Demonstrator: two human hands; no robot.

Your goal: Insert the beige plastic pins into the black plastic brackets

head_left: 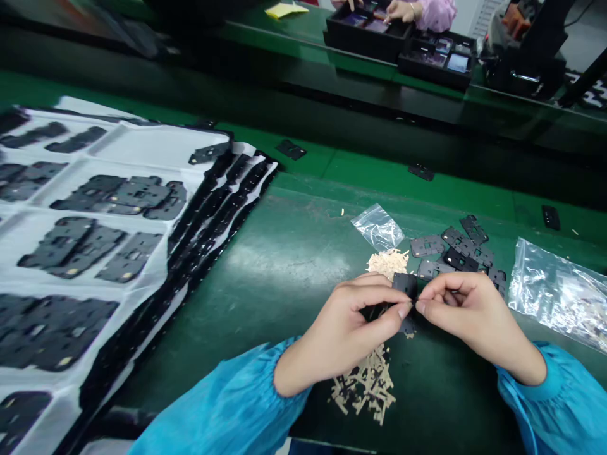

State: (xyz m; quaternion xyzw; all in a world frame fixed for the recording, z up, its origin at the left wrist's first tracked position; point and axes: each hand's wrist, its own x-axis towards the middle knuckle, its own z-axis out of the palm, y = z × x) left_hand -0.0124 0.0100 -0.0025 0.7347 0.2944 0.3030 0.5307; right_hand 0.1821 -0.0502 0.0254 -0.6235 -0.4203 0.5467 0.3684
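Observation:
My left hand point(363, 316) is closed on a thin black plastic plate point(404, 284) with cutouts, held above the green table. The thumb and forefinger of my right hand point(467, 309) pinch together at the plate's right edge. Whatever sits between those fingertips is too small to make out. Just beyond the plate lies a heap of small beige pieces point(387, 262). Below my left wrist is a pile of beige strips point(367, 385) mixed with dark bits. Several similar black plates point(458, 249) lie loosely past my right hand.
On the left stands a stack of white compartment trays point(137, 148) holding black plates. A small clear bag point(378, 226) and a larger clear bag point(559, 297) lie on the green table point(227, 316). Across the bench, another person's hands point(403, 11) are over black boxes point(370, 38).

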